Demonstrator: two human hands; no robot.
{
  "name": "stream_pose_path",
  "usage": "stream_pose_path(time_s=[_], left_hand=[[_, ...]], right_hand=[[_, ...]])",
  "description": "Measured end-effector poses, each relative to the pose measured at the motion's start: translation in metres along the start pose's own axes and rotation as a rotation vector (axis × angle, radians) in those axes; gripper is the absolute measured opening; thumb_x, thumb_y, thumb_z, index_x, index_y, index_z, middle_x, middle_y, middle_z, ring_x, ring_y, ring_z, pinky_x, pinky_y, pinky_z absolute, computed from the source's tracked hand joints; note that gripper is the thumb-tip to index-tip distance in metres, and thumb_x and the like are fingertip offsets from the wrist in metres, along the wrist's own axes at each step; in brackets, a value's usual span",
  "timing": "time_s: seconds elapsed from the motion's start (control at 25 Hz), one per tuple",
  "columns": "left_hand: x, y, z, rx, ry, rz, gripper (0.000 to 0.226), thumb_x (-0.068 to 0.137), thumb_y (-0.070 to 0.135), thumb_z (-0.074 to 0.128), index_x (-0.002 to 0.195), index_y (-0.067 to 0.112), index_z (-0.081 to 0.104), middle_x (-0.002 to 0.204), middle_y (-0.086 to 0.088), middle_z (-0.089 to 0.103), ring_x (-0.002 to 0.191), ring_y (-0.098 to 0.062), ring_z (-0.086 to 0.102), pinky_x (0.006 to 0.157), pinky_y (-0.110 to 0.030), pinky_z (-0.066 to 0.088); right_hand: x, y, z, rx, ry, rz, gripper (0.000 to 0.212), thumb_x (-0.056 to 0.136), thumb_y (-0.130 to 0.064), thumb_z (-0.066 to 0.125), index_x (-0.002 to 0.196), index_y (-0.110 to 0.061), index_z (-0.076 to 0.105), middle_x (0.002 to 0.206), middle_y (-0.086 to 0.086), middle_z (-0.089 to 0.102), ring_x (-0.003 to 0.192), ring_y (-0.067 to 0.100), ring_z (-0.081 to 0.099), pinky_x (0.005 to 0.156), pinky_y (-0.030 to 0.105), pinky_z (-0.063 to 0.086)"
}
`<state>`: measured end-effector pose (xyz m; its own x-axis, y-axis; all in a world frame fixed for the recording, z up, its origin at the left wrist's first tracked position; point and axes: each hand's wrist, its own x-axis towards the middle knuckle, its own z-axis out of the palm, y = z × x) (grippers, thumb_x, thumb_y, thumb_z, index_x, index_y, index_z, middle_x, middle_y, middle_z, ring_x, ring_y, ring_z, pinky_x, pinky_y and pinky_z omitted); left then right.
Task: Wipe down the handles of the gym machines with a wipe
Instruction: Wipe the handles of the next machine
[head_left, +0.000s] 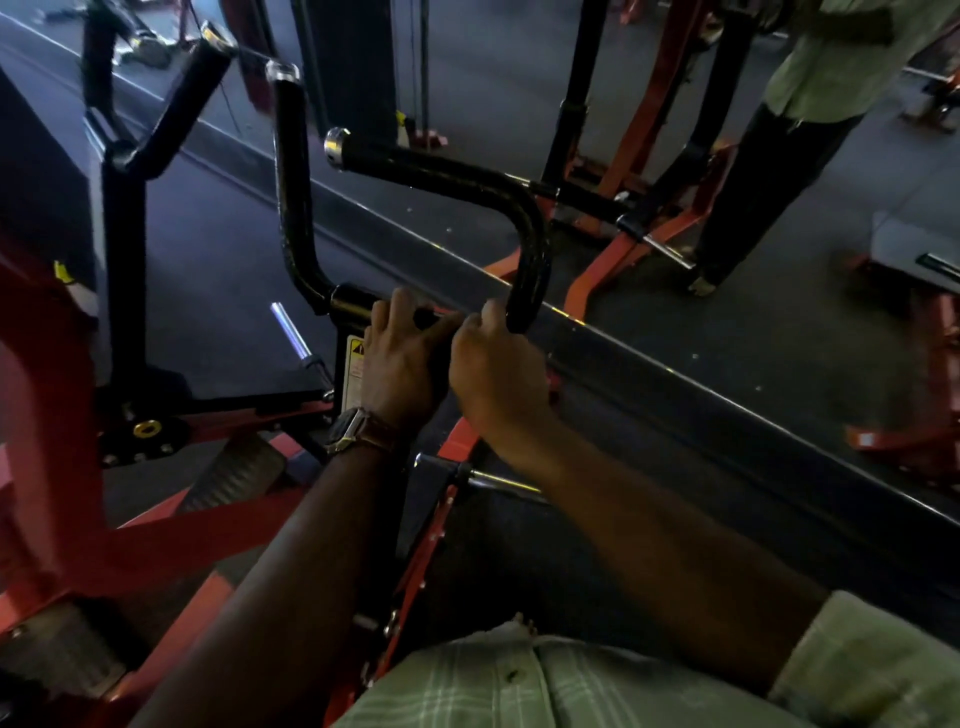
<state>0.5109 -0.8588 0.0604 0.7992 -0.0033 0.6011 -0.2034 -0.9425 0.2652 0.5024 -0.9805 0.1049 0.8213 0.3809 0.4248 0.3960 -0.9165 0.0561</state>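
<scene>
Both hands were together at the base of the black handle (530, 244), where its curved tube met the crossbar of the red-framed machine (156, 535). The left hand (402, 358), a watch (350, 428) on its wrist, had its fingers curled over the crossbar near the warning label (355, 374). The right hand (493, 364) was curled round the lowest part of the bent tube, the two hands touching or nearly so. No wipe showed; in this dim light it could not be told whether one was bunched inside either fist.

The step in hand looked like the wiping of this handle's lower end. To do it well, the right hand would want to wrap the wipe fully round the tube and draw it up along the bend toward the chrome end cap (335, 148), turning the wrist so that the far side was covered too. The left hand seemed best used as a brace, keeping the lever from swinging while the other rubbed. The glossy tube would probably let a wipe slide easily, so firm pressure mattered more than speed.

The upright handle (285, 171) just beside it, and the forked handle (156, 124) farther left, appeared to need the same treatment afterwards. Another person's legs (753, 187) stood well apart, beyond the floor rail
</scene>
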Motion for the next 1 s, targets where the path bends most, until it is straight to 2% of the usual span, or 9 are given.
stream_pose_path(time_s=[0.12, 0.24, 0.32, 0.44, 0.52, 0.6, 0.76, 0.88, 1.0], left_hand=[[0.001, -0.001, -0.002, -0.01, -0.007, 0.024, 0.036, 0.081, 0.027, 0.079, 0.116, 0.03, 0.07, 0.109, -0.013, 0.053, 0.09, -0.035, 0.047, 0.069, -0.036, 0.037], [0.003, -0.002, -0.002, 0.0, -0.039, -0.027, 0.04, 0.078, 0.031, 0.08, 0.116, 0.036, 0.07, 0.11, -0.009, 0.051, 0.095, -0.033, 0.047, 0.071, -0.038, 0.039], [0.002, 0.0, -0.002, -0.003, -0.048, -0.04, 0.044, 0.074, 0.033, 0.08, 0.117, 0.035, 0.07, 0.112, -0.01, 0.05, 0.097, -0.033, 0.046, 0.073, -0.038, 0.039], [0.004, 0.0, -0.002, 0.012, -0.034, -0.023, 0.034, 0.077, 0.03, 0.08, 0.11, 0.032, 0.072, 0.11, -0.009, 0.049, 0.095, -0.031, 0.045, 0.072, -0.034, 0.034], [0.005, -0.001, -0.001, 0.035, -0.056, -0.02, 0.031, 0.079, 0.031, 0.08, 0.109, 0.032, 0.071, 0.111, -0.007, 0.047, 0.096, -0.029, 0.044, 0.073, -0.033, 0.032], [0.005, -0.003, -0.001, 0.062, -0.075, -0.011, 0.036, 0.077, 0.035, 0.081, 0.111, 0.032, 0.07, 0.113, -0.005, 0.046, 0.099, -0.026, 0.043, 0.076, -0.03, 0.031], [0.007, -0.004, -0.001, 0.022, -0.075, -0.01, 0.033, 0.077, 0.031, 0.08, 0.109, 0.03, 0.072, 0.112, -0.008, 0.049, 0.099, -0.029, 0.045, 0.077, -0.034, 0.035], [0.006, -0.003, -0.001, 0.014, -0.079, -0.027, 0.032, 0.077, 0.031, 0.08, 0.109, 0.03, 0.072, 0.112, -0.009, 0.05, 0.099, -0.03, 0.045, 0.077, -0.036, 0.037], [0.006, -0.002, -0.002, 0.027, -0.087, -0.027, 0.037, 0.074, 0.032, 0.081, 0.11, 0.033, 0.072, 0.112, -0.007, 0.049, 0.099, -0.029, 0.044, 0.077, -0.034, 0.034]], right_hand=[[0.008, 0.023, -0.017, -0.195, -0.129, -0.242, 0.033, 0.093, -0.008, 0.037, 0.093, -0.006, 0.069, 0.108, 0.013, 0.061, 0.066, 0.023, 0.067, 0.05, 0.03, 0.046], [0.05, 0.068, -0.045, -0.557, 0.055, -0.465, 0.027, 0.087, -0.011, 0.047, 0.074, -0.014, 0.07, 0.098, 0.01, 0.064, 0.062, 0.022, 0.06, 0.053, 0.029, 0.03], [0.065, 0.079, -0.05, -0.596, 0.14, -0.492, 0.029, 0.088, -0.014, 0.046, 0.071, -0.015, 0.07, 0.095, 0.009, 0.064, 0.061, 0.021, 0.059, 0.053, 0.029, 0.03], [0.027, 0.052, -0.02, -0.363, 0.095, -0.396, 0.039, 0.093, -0.01, 0.031, 0.08, -0.006, 0.068, 0.095, 0.014, 0.062, 0.061, 0.023, 0.061, 0.046, 0.029, 0.031], [-0.007, 0.029, 0.006, -0.004, -0.002, -0.209, 0.034, 0.096, -0.011, 0.033, 0.096, 0.0, 0.064, 0.098, 0.017, 0.059, 0.061, 0.027, 0.062, 0.043, 0.031, 0.041], [-0.019, 0.024, 0.015, 0.172, -0.013, -0.091, 0.025, 0.098, -0.012, 0.043, 0.11, 0.0, 0.062, 0.107, 0.014, 0.058, 0.064, 0.028, 0.064, 0.049, 0.036, 0.051], [0.016, 0.072, -0.018, 0.03, 0.159, -0.229, 0.023, 0.095, -0.014, 0.055, 0.113, -0.005, 0.066, 0.108, 0.009, 0.062, 0.071, 0.023, 0.066, 0.052, 0.024, 0.037], [0.042, 0.094, -0.026, 0.009, 0.265, -0.23, 0.025, 0.094, -0.012, 0.053, 0.114, -0.004, 0.067, 0.116, 0.012, 0.061, 0.09, 0.03, 0.066, 0.066, 0.036, 0.056], [0.013, 0.073, 0.007, 0.244, 0.33, -0.112, 0.031, 0.095, -0.015, 0.056, 0.12, -0.001, 0.066, 0.12, 0.013, 0.063, 0.102, 0.031, 0.065, 0.081, 0.042, 0.058]])
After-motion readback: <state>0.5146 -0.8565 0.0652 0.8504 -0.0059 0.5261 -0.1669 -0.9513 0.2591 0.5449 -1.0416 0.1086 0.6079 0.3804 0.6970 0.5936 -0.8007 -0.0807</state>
